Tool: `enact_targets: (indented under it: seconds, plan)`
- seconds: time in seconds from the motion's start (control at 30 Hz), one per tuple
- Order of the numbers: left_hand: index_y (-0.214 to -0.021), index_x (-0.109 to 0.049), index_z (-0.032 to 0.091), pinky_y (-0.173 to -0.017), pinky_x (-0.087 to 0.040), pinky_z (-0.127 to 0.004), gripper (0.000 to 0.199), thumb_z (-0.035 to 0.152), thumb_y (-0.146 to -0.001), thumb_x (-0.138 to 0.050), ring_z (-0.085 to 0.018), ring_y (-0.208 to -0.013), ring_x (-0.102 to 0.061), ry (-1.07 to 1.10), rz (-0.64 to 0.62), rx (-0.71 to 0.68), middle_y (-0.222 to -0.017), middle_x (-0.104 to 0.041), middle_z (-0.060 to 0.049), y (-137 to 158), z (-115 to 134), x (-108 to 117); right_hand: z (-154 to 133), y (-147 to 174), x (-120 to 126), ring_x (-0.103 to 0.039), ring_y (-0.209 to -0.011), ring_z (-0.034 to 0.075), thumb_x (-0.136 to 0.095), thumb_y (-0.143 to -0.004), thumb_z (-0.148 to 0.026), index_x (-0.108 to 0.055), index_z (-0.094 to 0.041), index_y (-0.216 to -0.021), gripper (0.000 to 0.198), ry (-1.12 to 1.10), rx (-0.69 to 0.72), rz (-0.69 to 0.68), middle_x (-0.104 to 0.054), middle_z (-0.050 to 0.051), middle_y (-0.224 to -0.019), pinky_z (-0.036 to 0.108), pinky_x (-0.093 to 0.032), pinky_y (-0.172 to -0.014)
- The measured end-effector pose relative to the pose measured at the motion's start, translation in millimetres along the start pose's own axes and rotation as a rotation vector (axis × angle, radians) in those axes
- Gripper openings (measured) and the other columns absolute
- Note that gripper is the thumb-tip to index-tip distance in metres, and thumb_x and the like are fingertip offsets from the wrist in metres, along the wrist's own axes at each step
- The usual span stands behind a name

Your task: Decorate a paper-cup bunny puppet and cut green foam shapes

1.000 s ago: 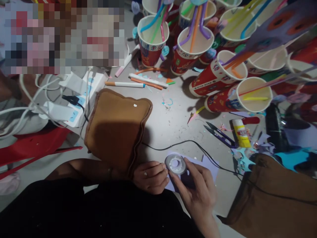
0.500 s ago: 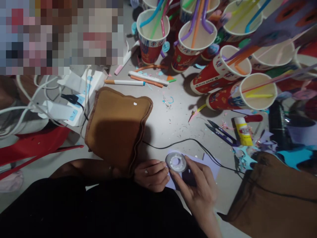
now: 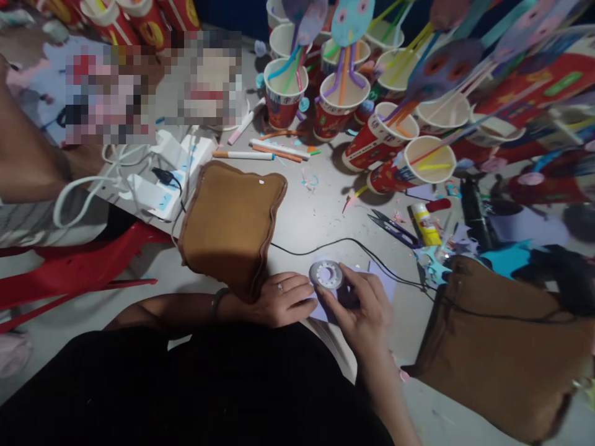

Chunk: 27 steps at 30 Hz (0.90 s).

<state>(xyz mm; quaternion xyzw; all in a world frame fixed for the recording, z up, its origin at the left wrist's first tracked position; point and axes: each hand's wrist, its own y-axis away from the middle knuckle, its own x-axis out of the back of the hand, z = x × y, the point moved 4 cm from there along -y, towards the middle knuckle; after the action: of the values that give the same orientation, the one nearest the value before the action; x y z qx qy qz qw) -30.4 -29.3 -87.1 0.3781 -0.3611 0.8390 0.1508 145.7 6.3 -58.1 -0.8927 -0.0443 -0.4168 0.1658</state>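
My right hand (image 3: pixel 367 303) grips a roll of clear tape (image 3: pixel 326 274) by its rim, between thumb and fingers. Just left of the roll is my left hand (image 3: pixel 287 300), fingers bent together and their tips close to the tape. Whatever those fingers pinch, if anything, is hidden. Beneath the roll and both hands' fingertips lies a sheet of purple paper (image 3: pixel 382 280). A brown toast-shaped cushion (image 3: pixel 230 217) rests on the table beyond my left forearm.
Red paper cups (image 3: pixel 341 105) with straws and paper figures crowd the back. Thread snips (image 3: pixel 394 229) and a glue stick (image 3: pixel 425 224) lie at right. A black cord (image 3: pixel 320 249) crosses the table. A power strip (image 3: pixel 174 186), markers (image 3: pixel 244 155) and a second brown cushion (image 3: pixel 502 347) surround the area.
The camera view has shifted, showing more of the cups and a co-worker's arm at left. My right hand still grips the tape roll; my left fingers appear slightly straighter beside it.
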Motion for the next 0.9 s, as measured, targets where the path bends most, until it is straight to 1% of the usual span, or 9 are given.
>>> enact_targets:
  seconds: [0.1, 0.17, 0.23, 0.33, 0.47, 0.53, 0.63, 0.7, 0.9]
  plan:
    - [-0.111, -0.065, 0.015, -0.096, -0.052, -0.038, 0.024, 0.024, -0.089, -0.060, -0.022, -0.111, -0.064, -0.157, 0.035, -0.107, -0.115, -0.070, -0.012, -7.9, 11.7, 9.8, 0.3, -0.3, -0.6, -0.060, -0.075, 0.018, -0.071, -0.085, -0.039, -0.063, -0.020, -0.122, 0.042, 0.002, 0.013, -0.002, -0.065, 0.007, -0.095, 0.032, -0.053, -0.065]
    - [-0.117, -0.063, 0.011, -0.089, -0.050, -0.036, 0.033, 0.031, -0.091, -0.058, -0.022, -0.110, -0.063, -0.250, -0.009, -0.110, -0.124, -0.066, -0.016, -14.6, 18.2, 15.7, 0.7, -0.3, -1.3, -0.060, -0.075, 0.018, -0.069, -0.087, -0.039, -0.063, -0.019, -0.122, 0.040, 0.003, 0.025, -0.004, -0.065, 0.007, -0.094, 0.031, -0.052, -0.065]
    - [-0.125, -0.059, 0.008, -0.084, -0.047, -0.033, 0.043, 0.037, -0.094, -0.055, -0.023, -0.112, -0.061, -0.332, -0.080, -0.081, -0.132, -0.063, -0.017, -21.1, 23.2, 20.9, 1.5, 0.0, -2.1, -0.060, -0.075, 0.017, -0.068, -0.087, -0.037, -0.064, -0.018, -0.121, 0.039, 0.003, 0.028, -0.001, -0.064, 0.006, -0.093, 0.031, -0.051, -0.065]
    - [-0.135, -0.053, 0.006, -0.086, -0.044, -0.034, 0.052, 0.042, -0.097, -0.049, -0.024, -0.118, -0.056, -0.425, -0.200, -0.046, -0.143, -0.054, -0.019, -28.4, 29.4, 25.3, 2.6, 0.8, -3.6, -0.060, -0.075, 0.017, -0.067, -0.087, -0.036, -0.064, -0.018, -0.120, 0.037, 0.009, 0.029, 0.013, -0.064, 0.005, -0.091, 0.030, -0.051, -0.066]
    - [-0.143, -0.045, 0.009, -0.086, -0.042, -0.035, 0.059, 0.046, -0.097, -0.049, -0.027, -0.120, -0.053, -0.492, -0.411, 0.046, -0.148, -0.049, -0.019, -34.0, 32.7, 23.3, 2.0, 0.8, -5.2, -0.061, -0.077, 0.018, -0.061, -0.090, -0.037, -0.064, -0.019, -0.121, 0.036, 0.011, 0.034, 0.027, -0.064, 0.006, -0.091, 0.030, -0.050, -0.066]
    - [-0.145, -0.043, 0.009, -0.088, -0.041, -0.036, 0.061, 0.046, -0.096, -0.050, -0.027, -0.120, -0.053, -0.505, -0.472, 0.081, -0.148, -0.048, -0.018, -36.0, 34.6, 21.9, 0.9, 0.4, -5.6, -0.061, -0.078, 0.019, -0.060, -0.090, -0.039, -0.065, -0.019, -0.120, 0.036, 0.018, 0.031, 0.031, -0.064, 0.006, -0.091, 0.030, -0.050, -0.067]
    - [-0.147, -0.040, 0.007, -0.093, -0.040, -0.038, 0.066, 0.046, -0.095, -0.053, -0.027, -0.122, -0.051, -0.536, -0.496, 0.121, -0.149, -0.048, -0.018, -38.1, 37.4, 20.2, -1.1, -0.1, -5.7, -0.061, -0.078, 0.019, -0.060, -0.090, -0.042, -0.066, -0.018, -0.118, 0.037, 0.033, 0.029, 0.036, -0.064, 0.006, -0.090, 0.030, -0.050, -0.067]
    - [-0.147, -0.040, 0.005, -0.093, -0.040, -0.038, 0.068, 0.045, -0.094, -0.055, -0.028, -0.121, -0.051, -0.553, -0.508, 0.147, -0.150, -0.047, -0.019, -38.8, 38.6, 19.0, -2.2, -0.1, -5.7, -0.061, -0.078, 0.020, -0.060, -0.090, -0.044, -0.066, -0.018, -0.117, 0.038, 0.046, 0.031, 0.036, -0.064, 0.007, -0.089, 0.030, -0.050, -0.067]
    - [-0.147, -0.039, 0.003, -0.090, -0.041, -0.038, 0.062, 0.033, -0.095, -0.054, -0.026, -0.116, -0.057, -0.536, -0.559, 0.191, -0.153, -0.042, -0.020, -42.1, 41.2, 19.0, -2.9, 0.1, -5.4, -0.062, -0.079, 0.020, -0.058, -0.091, -0.044, -0.066, -0.017, -0.118, 0.040, 0.067, 0.036, 0.035, -0.065, 0.009, -0.092, 0.031, -0.050, -0.070]
